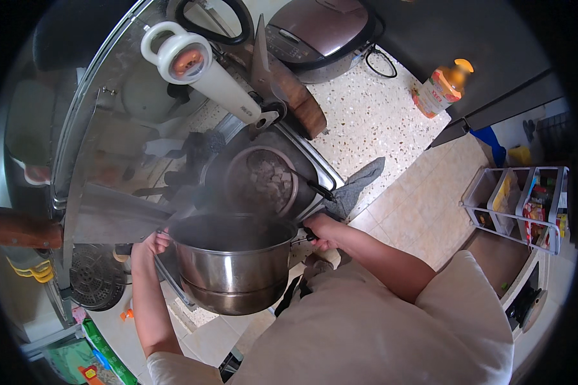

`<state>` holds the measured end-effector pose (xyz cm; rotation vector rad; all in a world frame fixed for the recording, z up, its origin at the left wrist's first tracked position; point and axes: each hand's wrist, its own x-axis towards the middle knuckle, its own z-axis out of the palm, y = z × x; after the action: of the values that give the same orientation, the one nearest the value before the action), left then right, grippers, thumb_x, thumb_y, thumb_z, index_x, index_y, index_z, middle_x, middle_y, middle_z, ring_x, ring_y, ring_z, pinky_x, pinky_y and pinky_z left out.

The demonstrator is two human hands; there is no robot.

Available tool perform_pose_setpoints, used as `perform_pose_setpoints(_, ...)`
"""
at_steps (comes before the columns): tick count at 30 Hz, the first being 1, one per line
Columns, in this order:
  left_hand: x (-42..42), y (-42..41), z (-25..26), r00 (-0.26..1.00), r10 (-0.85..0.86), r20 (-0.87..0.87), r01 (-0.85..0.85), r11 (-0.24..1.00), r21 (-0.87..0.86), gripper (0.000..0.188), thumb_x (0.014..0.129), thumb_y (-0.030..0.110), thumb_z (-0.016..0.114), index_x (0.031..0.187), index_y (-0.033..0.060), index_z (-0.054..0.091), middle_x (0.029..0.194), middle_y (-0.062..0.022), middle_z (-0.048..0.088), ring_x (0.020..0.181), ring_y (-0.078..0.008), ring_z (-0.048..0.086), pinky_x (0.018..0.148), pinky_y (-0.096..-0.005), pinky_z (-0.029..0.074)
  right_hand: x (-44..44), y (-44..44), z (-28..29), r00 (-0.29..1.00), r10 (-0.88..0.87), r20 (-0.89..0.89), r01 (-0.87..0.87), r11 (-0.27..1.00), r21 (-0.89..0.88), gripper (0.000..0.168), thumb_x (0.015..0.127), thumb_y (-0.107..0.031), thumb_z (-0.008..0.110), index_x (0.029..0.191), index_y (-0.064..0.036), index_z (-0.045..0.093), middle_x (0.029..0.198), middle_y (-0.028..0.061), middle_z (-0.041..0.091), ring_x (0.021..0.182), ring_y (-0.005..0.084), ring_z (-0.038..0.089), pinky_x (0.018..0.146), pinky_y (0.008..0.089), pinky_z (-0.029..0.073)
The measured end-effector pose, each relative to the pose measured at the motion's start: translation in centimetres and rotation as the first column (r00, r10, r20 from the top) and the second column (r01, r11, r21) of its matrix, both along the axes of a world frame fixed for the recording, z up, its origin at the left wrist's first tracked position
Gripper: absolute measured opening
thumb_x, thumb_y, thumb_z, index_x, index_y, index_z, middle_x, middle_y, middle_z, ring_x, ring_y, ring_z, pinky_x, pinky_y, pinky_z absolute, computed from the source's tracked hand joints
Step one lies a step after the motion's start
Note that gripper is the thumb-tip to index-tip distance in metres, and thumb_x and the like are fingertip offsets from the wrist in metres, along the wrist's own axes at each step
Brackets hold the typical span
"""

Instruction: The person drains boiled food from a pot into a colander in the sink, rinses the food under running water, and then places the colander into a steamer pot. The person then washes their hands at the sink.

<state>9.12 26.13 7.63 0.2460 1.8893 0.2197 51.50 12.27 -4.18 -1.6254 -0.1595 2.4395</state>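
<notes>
Both of my hands hold a large stainless steel stockpot (233, 274) by its side handles. My left hand (153, 244) grips the left handle, and my right hand (323, 233) is closed around the right one. The pot is in front of my body with its mouth tipped away from me, towards the sink (303, 159). Steam blurs its inside, so its contents cannot be told. Just beyond the pot, a round bowl (294, 185) in the sink holds pale, greyish chunks of food (275, 179). A mesh skimmer with a black handle (321, 189) rests across the bowl.
A grey cloth (359, 190) drapes over the counter edge at right. Beyond are a rice cooker (322, 29), a wooden cutting board (298, 98) and a pump bottle (440, 91). A cleaver (111, 214) stands at left, near a white-handled kitchen tool (226, 89). A storage cart (515, 207) stands at right.
</notes>
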Motion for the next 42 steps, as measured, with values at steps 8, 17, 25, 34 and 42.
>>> perform_pose_setpoints(8, 0.5, -0.7, 0.0, 0.981, 0.153, 0.12, -0.172, 0.969, 0.175, 0.026, 0.083, 0.028, 0.05, 0.067, 0.0073, 0.046, 0.049, 0.0006, 0.038, 0.035, -0.0067, 0.028, 0.031, -0.0178, 0.02, 0.0, 0.9, 0.9, 0.994, -0.109, -0.003, 0.109, 0.994, -0.005, 0.021, 0.088, -0.032, 0.042, 0.096, -0.012, 0.042, 0.063, 0.008, 0.045, 0.038, 0.0138, 0.036, 0.031, 0.0253, 0.022)
perform_pose_setpoints(17, 1.5, -0.3, 1.0, 0.977, 0.211, -0.028, -0.174, 0.867, 0.467, 0.025, 0.084, 0.025, 0.046, 0.064, 0.0088, 0.044, 0.049, -0.0023, 0.039, 0.037, -0.0084, 0.031, 0.032, -0.0164, 0.022, 0.7, 2.4, -0.3, 0.994, -0.106, -0.007, 0.105, 0.991, -0.084, 0.02, 0.088, -0.032, 0.044, 0.09, -0.012, 0.044, 0.052, 0.0051, 0.042, 0.034, 0.0103, 0.034, 0.03, 0.0227, 0.022)
perform_pose_setpoints(25, 0.5, 2.2, 0.6, 0.967, 0.253, 0.01, -0.235, 0.885, 0.402, 0.012, 0.08, 0.021, 0.05, 0.072, 0.0126, 0.048, 0.051, 0.0023, 0.036, 0.036, -0.0063, 0.03, 0.032, -0.0161, 0.019, 0.8, 2.2, -2.4, 0.989, -0.108, -0.096, 0.104, 0.993, -0.051, 0.02, 0.087, -0.031, 0.045, 0.091, -0.011, 0.043, 0.057, 0.006, 0.043, 0.036, 0.0124, 0.035, 0.031, 0.0242, 0.023)
perform_pose_setpoints(34, 3.0, 1.8, 1.4, 0.966, 0.197, 0.167, -0.2, 0.98, 0.002, 0.023, 0.076, 0.029, 0.054, 0.065, 0.0138, 0.041, 0.045, 0.002, 0.031, 0.034, -0.0072, 0.026, 0.031, -0.0159, 0.016, -0.1, 1.2, -1.0, 0.989, -0.119, -0.084, 0.101, 0.976, -0.193, 0.02, 0.087, -0.031, 0.045, 0.091, -0.012, 0.044, 0.054, 0.006, 0.041, 0.033, 0.0118, 0.031, 0.03, 0.0249, 0.022)
perform_pose_setpoints(42, 3.9, 0.8, 1.5, 0.994, 0.113, -0.01, -0.11, 0.984, 0.141, 0.011, 0.077, 0.024, 0.052, 0.077, 0.0139, 0.051, 0.048, 0.0036, 0.03, 0.035, -0.007, 0.026, 0.033, -0.0191, 0.018, -0.2, 0.7, -0.2, 0.989, -0.142, -0.051, 0.139, 0.988, -0.065, 0.023, 0.088, -0.032, 0.042, 0.077, -0.012, 0.04, 0.05, 0.003, 0.037, 0.034, 0.0117, 0.033, 0.032, 0.0235, 0.021)
